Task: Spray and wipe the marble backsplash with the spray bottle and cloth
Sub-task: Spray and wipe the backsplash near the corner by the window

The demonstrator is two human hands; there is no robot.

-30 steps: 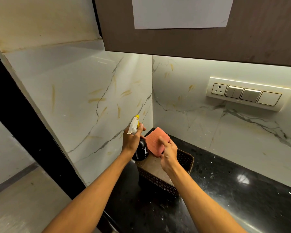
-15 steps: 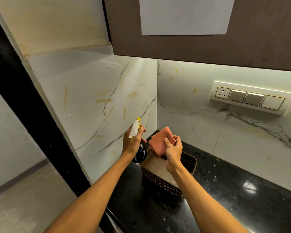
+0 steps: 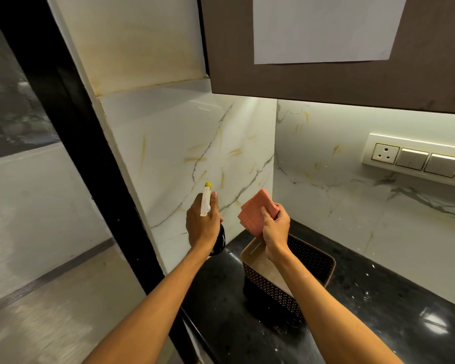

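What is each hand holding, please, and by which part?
Left hand grips the spray bottle at its neck; right hand pinches the cloth by its lower right corner.

The left hand [image 3: 201,224] covers most of the spray bottle [image 3: 205,200]; only its white head and a sliver of dark body show (the trigger is out of sight). The right hand [image 3: 275,227] hides the lower part of the cloth [image 3: 255,208], and its forearm [image 3: 300,279] crosses the inside of the basket [image 3: 313,250]. The switch panel [image 3: 415,160] runs off the right edge, the paper sheet [image 3: 323,27] off the top. The floor [image 3: 50,298] at left is smeared.
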